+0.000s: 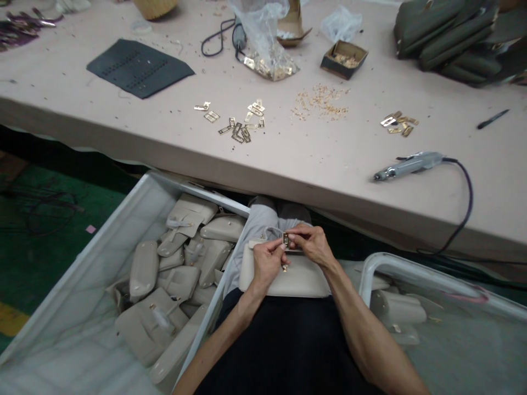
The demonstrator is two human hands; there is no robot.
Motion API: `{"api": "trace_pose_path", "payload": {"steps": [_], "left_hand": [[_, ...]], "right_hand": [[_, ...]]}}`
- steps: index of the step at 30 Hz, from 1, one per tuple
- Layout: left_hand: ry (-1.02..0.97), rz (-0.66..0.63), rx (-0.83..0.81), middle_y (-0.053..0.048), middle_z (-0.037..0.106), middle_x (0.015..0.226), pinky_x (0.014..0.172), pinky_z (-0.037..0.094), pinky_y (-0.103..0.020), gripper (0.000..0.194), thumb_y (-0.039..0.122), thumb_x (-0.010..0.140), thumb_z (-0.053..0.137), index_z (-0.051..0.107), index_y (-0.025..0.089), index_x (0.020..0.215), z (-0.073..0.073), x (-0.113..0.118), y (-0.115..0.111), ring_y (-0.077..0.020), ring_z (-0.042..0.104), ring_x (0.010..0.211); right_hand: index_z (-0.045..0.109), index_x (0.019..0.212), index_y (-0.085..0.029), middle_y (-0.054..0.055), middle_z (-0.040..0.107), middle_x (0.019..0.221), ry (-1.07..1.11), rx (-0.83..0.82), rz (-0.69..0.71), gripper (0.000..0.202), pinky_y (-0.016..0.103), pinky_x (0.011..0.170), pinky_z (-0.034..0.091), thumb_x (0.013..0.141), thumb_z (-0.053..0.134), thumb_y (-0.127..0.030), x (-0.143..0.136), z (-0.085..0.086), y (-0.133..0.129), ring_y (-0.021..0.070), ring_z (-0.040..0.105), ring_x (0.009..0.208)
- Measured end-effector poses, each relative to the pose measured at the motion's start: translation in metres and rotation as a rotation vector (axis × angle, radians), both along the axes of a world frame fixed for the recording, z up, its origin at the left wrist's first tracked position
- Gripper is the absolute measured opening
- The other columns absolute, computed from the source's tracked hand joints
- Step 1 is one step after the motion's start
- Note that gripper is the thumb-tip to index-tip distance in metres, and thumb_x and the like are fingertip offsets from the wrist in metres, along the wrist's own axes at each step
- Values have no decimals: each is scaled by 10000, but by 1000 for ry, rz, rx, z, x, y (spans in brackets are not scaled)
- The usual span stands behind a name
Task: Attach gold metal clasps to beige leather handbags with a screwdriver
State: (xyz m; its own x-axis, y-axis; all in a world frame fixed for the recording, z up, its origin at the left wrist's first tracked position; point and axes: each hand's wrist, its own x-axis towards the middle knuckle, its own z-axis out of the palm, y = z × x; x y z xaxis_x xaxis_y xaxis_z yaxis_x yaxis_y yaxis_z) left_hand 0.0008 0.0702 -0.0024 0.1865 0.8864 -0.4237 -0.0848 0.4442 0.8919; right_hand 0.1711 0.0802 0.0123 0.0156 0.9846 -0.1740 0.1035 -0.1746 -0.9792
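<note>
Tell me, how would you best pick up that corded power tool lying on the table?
Probably by its thick pale barrel, coming from straight above. The power tool lies flat on the table with bare surface on both sides, so fingers can close across the body. Avoid the thin metal tip at its left end and the cord trailing off the right.

Even, soft overhead light on the table [123, 126], dim floor beneath, wide-angle bending at edges.
</note>
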Motion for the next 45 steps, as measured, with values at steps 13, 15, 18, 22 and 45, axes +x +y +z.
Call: {"api": "trace_pose_path", "payload": {"steps": [13, 15, 18, 22, 45], "left_hand": [[-12, -14, 11, 58, 555, 522, 517, 630, -268, 430, 324, 841, 711, 768, 90, 1197, -3, -2, -2, -81, 559, 444], [-11, -16, 9, 58, 550, 517, 504, 626, -268, 444, 333, 833, 720, 767, 83, 1197, -4, -3, -2, -85, 558, 442], [-14, -20, 15, 62, 541, 512, 502, 627, -271, 429, 340, 829, 725, 778, 96, 1179, -4, -4, -2, -84, 548, 442], [23, -6, 24, 51, 555, 523, 512, 628, -289, 408, 346, 837, 711, 790, 107, 1158, 3, -2, -5, -99, 566, 444], [846, -125, 860, -189, 730, 936, 718, 605, -382, 387, 156, 995, 440, 578, 31, 1334, 5, 21, -24, -285, 728, 846]], "right_hand": [[839, 973, -183, 85, 695, 891, 80, -7, 258, 242, 285, 616, 499, 849, 823, -391, 21, 8, 18, 168, 639, 698], [834, 1020, -188, 82, 694, 895, 68, 4, 323, 269, 286, 658, 494, 855, 821, -400, 24, 9, 22, 177, 637, 762], [804, 1136, -181, 66, 684, 871, 92, -42, 452, 353, 287, 679, 481, 894, 777, -437, 28, 11, 27, 174, 621, 772], [793, 1122, -149, 66, 693, 879, 136, -107, 519, 373, 290, 681, 490, 893, 765, -443, 29, 15, 32, 168, 620, 743], [784, 1030, -106, 82, 732, 865, 272, -206, 526, 401, 274, 676, 531, 783, 863, -412, 38, 16, 38, 154, 640, 690]]}}
